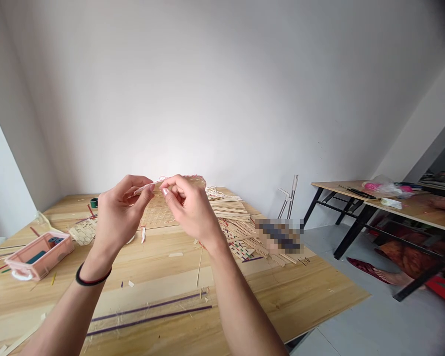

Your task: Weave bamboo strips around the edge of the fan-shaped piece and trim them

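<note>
Both hands are raised above the table around a pale woven bamboo piece [159, 207] with a pinkish, thread-like edging along its upper rim. My left hand [124, 207] pinches that rim between thumb and fingers. A short way to the right, my right hand [187, 205] is closed in a pinch close to the same edge; whatever lies between its fingertips is too small to make out. Part of the weave is hidden behind the hands. On the tabletop just below them lies a small whitish strip [143, 235].
A pink plastic box [40, 256] with dark spools stands at left, beside a woven scrap [83, 232]. Bamboo strips [228, 207] and a coloured weave [241, 244] lie at right. Two purple strips [148, 320] are in front. Another person's foot [387, 276] shows under the second table [411, 210].
</note>
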A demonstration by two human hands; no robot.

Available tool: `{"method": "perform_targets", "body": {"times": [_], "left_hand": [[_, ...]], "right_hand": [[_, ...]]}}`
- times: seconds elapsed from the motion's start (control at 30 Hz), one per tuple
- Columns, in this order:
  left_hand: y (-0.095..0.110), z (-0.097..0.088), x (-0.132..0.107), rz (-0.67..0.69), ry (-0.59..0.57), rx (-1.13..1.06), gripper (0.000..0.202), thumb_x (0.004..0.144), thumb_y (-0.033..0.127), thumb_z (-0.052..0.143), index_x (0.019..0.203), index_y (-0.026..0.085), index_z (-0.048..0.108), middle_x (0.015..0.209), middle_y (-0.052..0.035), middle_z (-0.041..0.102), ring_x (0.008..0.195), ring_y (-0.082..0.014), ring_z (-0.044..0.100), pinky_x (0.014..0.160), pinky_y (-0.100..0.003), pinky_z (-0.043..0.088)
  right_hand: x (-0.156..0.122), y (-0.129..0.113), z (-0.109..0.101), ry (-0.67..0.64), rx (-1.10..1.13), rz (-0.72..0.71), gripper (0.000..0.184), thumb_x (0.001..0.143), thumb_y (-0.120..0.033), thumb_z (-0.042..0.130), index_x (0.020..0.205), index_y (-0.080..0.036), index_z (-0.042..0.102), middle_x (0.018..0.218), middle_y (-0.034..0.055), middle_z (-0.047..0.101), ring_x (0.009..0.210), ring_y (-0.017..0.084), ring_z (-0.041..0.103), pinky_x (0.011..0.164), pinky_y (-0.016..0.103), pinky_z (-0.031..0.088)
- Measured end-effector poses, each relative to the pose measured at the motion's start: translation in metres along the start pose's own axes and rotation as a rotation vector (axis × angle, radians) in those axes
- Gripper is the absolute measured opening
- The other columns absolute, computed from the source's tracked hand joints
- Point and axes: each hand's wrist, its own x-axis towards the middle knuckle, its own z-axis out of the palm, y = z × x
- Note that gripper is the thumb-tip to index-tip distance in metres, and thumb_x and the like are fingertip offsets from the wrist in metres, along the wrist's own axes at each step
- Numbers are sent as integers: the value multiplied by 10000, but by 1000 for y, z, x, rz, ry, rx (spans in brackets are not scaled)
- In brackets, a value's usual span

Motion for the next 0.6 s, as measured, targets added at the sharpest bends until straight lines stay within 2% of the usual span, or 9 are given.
{"method": "perform_targets", "body": {"times": [0.37,0.6], "left_hand": [[2,1,-2,20,30,49,112,932,352,739,938,240,751,903,3,808,838,-167,785,779,-279,635],[2,3,-3,59,73,86,130,935,356,721,937,228,737,899,-6,803,836,-171,785,773,-283,656]], "right_hand": [[1,0,2,13,-22,-9,48,1026,-220,561,990,-223,592,623,-83,471,560,124,430,608,292,363],[0,-3,14,52,-84,-28,134,1051,-225,513,917,-234,517,629,-67,496,549,123,431,591,298,316]]}}
